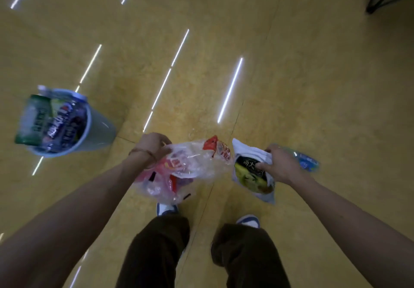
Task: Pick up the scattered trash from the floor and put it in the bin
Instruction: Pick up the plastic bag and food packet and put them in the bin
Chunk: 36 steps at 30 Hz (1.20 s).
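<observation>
Cleanup in progress: left hand grips a clear plastic bag of red wrappers, right hand clutches a green snack packet and blue bottle. The light-blue bin, already heaped, stands forward and left, well apart, nearer the left hand.

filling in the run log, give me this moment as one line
left hand: grips clear plastic wrappers | right hand: grips snack packet, bottle | bin: ahead-left, heaped with trash
</observation>
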Available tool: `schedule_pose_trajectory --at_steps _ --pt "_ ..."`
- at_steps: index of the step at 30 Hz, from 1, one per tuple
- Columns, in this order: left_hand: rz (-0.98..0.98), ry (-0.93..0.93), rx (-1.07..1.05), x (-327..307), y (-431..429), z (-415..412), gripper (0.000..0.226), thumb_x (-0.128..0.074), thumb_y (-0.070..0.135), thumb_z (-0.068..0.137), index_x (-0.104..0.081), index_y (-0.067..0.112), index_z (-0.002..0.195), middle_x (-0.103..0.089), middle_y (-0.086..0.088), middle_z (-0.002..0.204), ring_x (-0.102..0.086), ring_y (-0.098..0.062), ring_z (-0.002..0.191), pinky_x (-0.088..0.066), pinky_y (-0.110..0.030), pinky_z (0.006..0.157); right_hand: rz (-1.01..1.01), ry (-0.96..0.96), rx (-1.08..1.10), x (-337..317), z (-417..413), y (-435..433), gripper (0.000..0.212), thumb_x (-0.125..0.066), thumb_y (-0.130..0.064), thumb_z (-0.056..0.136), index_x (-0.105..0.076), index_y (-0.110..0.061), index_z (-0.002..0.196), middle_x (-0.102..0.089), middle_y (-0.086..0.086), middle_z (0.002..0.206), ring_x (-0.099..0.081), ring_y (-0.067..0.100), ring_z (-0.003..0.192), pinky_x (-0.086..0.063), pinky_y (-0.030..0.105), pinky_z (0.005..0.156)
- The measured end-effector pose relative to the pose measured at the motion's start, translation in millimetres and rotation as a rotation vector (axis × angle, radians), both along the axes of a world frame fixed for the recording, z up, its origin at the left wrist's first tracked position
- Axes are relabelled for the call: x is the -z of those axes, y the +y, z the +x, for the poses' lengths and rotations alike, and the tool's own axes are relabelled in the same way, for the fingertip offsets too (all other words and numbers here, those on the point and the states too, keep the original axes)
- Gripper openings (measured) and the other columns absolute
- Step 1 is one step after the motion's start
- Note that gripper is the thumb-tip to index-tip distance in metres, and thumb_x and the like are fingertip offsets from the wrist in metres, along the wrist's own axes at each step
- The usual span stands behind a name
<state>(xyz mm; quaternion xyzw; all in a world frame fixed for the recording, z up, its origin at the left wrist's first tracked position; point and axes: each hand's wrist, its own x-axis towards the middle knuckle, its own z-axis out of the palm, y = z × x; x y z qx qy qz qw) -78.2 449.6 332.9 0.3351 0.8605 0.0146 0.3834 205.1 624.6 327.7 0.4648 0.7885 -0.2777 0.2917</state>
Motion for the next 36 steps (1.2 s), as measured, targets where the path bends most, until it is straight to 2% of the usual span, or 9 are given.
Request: schedule_pose_trajectory --at_steps 2,6,8,11,16,21,27,33,36 --pt "0.076 -0.022 -0.117 -50.5 -13.7 0.9 0.017 -0.062 0.019 0.085 -0.071 0.012 0.098 -0.070 -0.010 0.100 -0.061 -0.021 0.086 -0.044 -0.026 0.072 0.008 0.030 -0.003 -51.9 -10.3 7.2 0.062 -0.057 -0.047 0.090 -0.042 -0.006 0.134 -0.060 0.017 0.120 -0.057 0.034 0.108 -0.044 0.036 0.077" --pt "0.189 -0.039 -0.317 -137.1 -41.7 -6.9 0.020 -0.059 0.011 0.085 -0.070 0.010 0.101 -0.069 -0.007 0.099 -0.057 -0.017 0.085 -0.038 -0.023 0.073 0.070 0.115 -0.109 -145.3 -50.4 22.9 0.057 -0.055 -0.046 0.091 -0.045 -0.009 0.132 -0.062 0.014 0.119 -0.057 0.033 0.107 -0.043 0.035 0.076" --pt "0.255 -0.034 -0.387 -174.2 -53.9 -14.4 0.019 -0.058 0.013 0.086 -0.071 0.011 0.100 -0.068 -0.007 0.089 -0.059 -0.019 0.082 -0.035 -0.023 0.067 0.108 0.155 -0.166 -186.0 -79.5 27.5 0.055 -0.056 -0.046 0.090 -0.045 -0.011 0.132 -0.062 0.013 0.119 -0.057 0.033 0.108 -0.041 0.033 0.073" --pt "0.322 0.043 -0.511 -221.0 -74.0 -25.7 0.018 -0.057 0.017 0.088 -0.072 0.009 0.093 -0.062 -0.006 0.074 -0.054 -0.020 0.073 -0.032 -0.026 0.054 0.155 0.240 -0.227 -237.9 -126.5 24.1 0.052 -0.055 -0.044 0.091 -0.045 -0.014 0.132 -0.064 0.013 0.115 -0.058 0.032 0.103 -0.037 0.031 0.069" --pt "0.457 0.070 -0.784 -271.5 -129.3 -55.1 0.013 -0.061 0.004 0.081 -0.072 0.009 0.085 -0.065 -0.008 0.073 -0.056 -0.020 0.072 -0.037 -0.023 0.055 0.188 0.369 -0.248 -300.2 -199.3 -10.4 0.044 -0.054 -0.043 0.090 -0.050 -0.012 0.121 -0.066 0.010 0.103 -0.060 0.032 0.096 -0.044 0.034 0.075" --pt "0.420 0.156 -0.907 -297.8 -207.7 -91.4 0.017 -0.060 0.019 0.080 -0.073 0.009 0.083 -0.065 -0.013 0.069 -0.058 -0.025 0.070 -0.031 -0.028 0.050 0.151 0.433 -0.307 -331.2 -266.8 -75.1 0.045 -0.054 -0.043 0.091 -0.048 -0.013 0.125 -0.064 0.008 0.102 -0.057 0.028 0.091 -0.037 0.031 0.070" --pt "0.383 0.220 -1.017 -306.4 -282.8 -133.7 0.015 -0.061 0.010 0.082 -0.075 0.012 0.086 -0.071 -0.015 0.079 -0.062 -0.028 0.075 -0.033 -0.028 0.058 0.086 0.426 -0.306 -335.8 -331.2 -147.1 0.043 -0.056 -0.045 0.090 -0.050 -0.015 0.119 -0.066 0.009 0.106 -0.058 0.029 0.096 -0.039 0.030 0.070" --pt "0.476 0.268 -1.096 -316.8 -314.8 -174.1 0.017 -0.060 0.003 0.080 -0.074 0.009 0.088 -0.071 -0.014 0.078 -0.063 -0.028 0.078 -0.034 -0.027 0.056 0.023 0.426 -0.266 -332.5 -376.6 -184.3 0.052 -0.057 -0.046 0.089 -0.047 -0.018 0.131 -0.063 0.007 0.119 -0.056 0.028 0.110 -0.039 0.030 0.079" --pt "0.523 0.264 -1.152 -320.2 -319.8 -194.5 0.016 -0.058 0.003 0.083 -0.073 0.007 0.086 -0.061 -0.006 0.060 -0.054 -0.015 0.057 -0.034 -0.010 0.048 0.006 0.430 -0.267 -328.5 -398.0 -193.3 0.050 -0.056 -0.046 0.090 -0.048 -0.016 0.129 -0.063 0.007 0.117 -0.056 0.026 0.103 -0.039 0.030 0.075"
